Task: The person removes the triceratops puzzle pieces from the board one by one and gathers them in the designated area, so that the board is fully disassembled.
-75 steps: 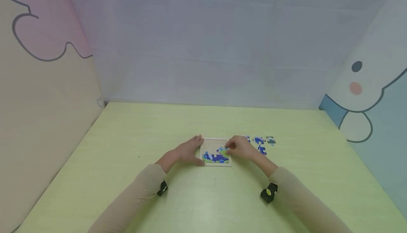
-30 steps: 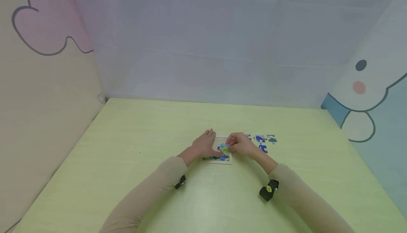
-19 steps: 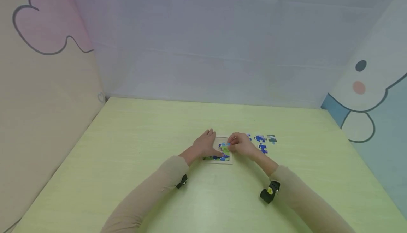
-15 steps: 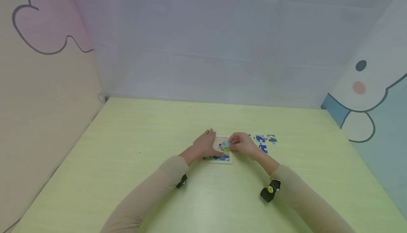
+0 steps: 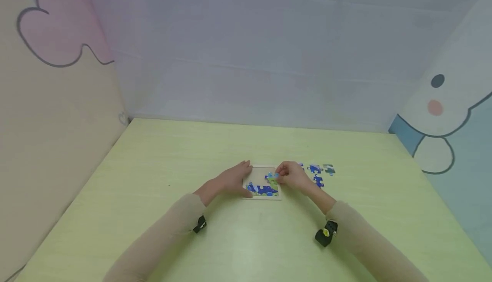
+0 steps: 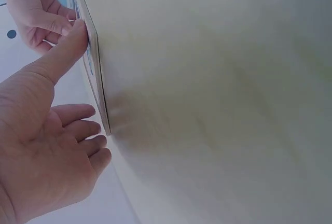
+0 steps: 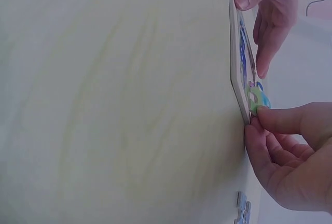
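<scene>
A shallow square wooden puzzle tray point(image 5: 258, 173) lies on the table, with a row of joined blue and green pieces point(image 5: 262, 190) along its near side. My left hand point(image 5: 229, 180) lies along the tray's left edge with fingers extended; in the left wrist view its thumb rests at the rim. At the tray's right side my right hand point(image 5: 294, 176) pinches a green and light-blue puzzle piece point(image 7: 256, 98) between thumb and fingers. That piece stands over the tray's right part, behind the joined row.
Several loose puzzle pieces point(image 5: 315, 169) lie on the table to the right of the tray, partly behind my right hand. A printed cloth wall point(image 5: 246, 60) rises behind the pale yellow-green table point(image 5: 246, 239).
My left hand came over the tray with its thumb near the pieces, then drew back left to the tray's edge. The right hand keeps pinching the piece, having moved slightly.
</scene>
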A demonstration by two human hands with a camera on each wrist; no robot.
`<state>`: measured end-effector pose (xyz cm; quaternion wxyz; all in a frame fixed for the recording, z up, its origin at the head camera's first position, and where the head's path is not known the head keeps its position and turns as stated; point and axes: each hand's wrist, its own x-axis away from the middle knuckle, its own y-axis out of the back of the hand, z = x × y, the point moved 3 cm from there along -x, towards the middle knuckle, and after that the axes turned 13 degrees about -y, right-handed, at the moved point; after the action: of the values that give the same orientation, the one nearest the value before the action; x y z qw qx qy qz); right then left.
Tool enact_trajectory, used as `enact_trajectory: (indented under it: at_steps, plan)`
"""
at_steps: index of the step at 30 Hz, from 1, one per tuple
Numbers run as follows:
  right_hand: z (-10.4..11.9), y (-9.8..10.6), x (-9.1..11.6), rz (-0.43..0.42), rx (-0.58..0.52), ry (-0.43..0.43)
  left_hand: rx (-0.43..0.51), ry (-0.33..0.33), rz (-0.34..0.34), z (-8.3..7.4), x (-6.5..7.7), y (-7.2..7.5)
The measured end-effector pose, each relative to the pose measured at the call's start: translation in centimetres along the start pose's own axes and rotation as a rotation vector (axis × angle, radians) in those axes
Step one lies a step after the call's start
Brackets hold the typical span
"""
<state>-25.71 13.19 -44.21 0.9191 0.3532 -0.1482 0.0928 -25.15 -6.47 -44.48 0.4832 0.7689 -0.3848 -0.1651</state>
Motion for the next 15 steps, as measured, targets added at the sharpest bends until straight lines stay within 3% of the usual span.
enact_trajectory:
  at_steps: [8, 15]
  plan:
    - [-0.6, 0.6, 0.1, 0.001, -0.039, 0.041, 0.041, 0.019, -0.029, 0.1, 1.1, -0.1]
    - [-2.2, 3.9, 1.3, -0.012, -0.093, 0.121, 0.059, 0.021, -0.034, -0.2, 1.3, 0.1]
